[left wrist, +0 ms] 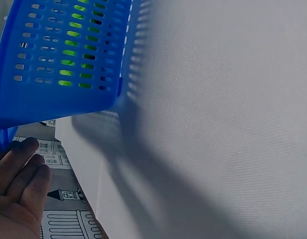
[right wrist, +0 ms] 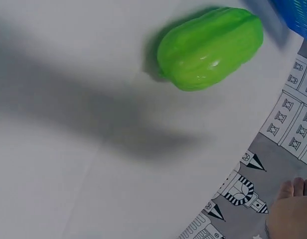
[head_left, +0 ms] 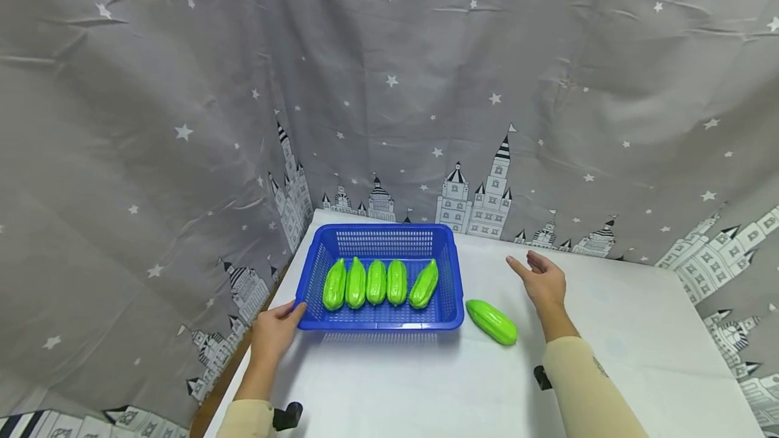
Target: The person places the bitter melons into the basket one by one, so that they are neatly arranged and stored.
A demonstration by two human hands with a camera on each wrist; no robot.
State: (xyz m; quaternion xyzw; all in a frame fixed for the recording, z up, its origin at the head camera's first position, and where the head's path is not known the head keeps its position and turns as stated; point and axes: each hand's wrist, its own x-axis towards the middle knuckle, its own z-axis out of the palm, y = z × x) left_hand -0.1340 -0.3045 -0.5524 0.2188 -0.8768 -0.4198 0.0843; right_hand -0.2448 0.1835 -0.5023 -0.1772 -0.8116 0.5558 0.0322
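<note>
A blue plastic basket (head_left: 380, 326) with slotted walls holds several bright green ribbed gourds (head_left: 376, 282), most of them side by side and the rightmost tilted. My left hand (head_left: 274, 333) pinches the basket's rim at its front left corner; in the left wrist view its fingers (left wrist: 28, 181) are at the rim's lower edge. One more green gourd (head_left: 491, 322) lies on the table just right of the basket, also seen in the right wrist view as a glossy green gourd (right wrist: 208, 50). To the right of that gourd, my right hand (head_left: 544, 282) is held out with fingers extended, holding nothing.
The white table (head_left: 377, 391) runs back to a grey curtain (head_left: 389, 120) printed with stars and castles. More curtain hangs along the table's left edge. A black strap piece (head_left: 288, 416) shows by the left wrist, another (head_left: 541, 378) by the right.
</note>
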